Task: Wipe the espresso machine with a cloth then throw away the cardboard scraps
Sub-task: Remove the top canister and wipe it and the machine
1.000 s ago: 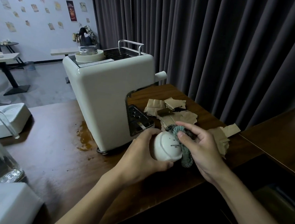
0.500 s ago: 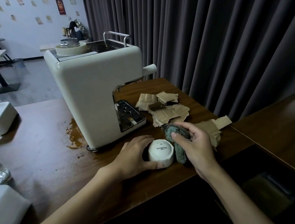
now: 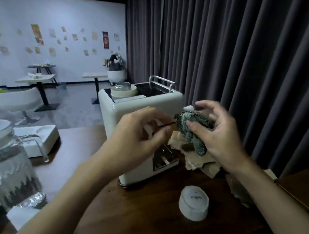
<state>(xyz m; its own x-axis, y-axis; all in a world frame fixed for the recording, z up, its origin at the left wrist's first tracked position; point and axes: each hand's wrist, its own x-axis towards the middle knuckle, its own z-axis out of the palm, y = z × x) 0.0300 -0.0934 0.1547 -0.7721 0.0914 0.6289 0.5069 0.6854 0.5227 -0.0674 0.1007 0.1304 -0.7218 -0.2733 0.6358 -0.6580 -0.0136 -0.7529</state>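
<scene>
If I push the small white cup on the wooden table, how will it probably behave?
The small white cup looks squat and sits flat on the dark wooden table, so it would probably slide, not tip. It seems ceramic, so likely fragile if dropped.

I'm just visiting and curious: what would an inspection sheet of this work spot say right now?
Surface: dark wooden table.
Job's things: cream espresso machine; green cloth held up before it; cardboard scraps beside the machine.
Clutter: upturned white cup, glass pitcher, white tray.
Hands: right hand grips the cloth; left hand near it, grip blurred.
Cables: nothing seen.
Surroundings: dark curtain, café tables, postered wall.
</scene>
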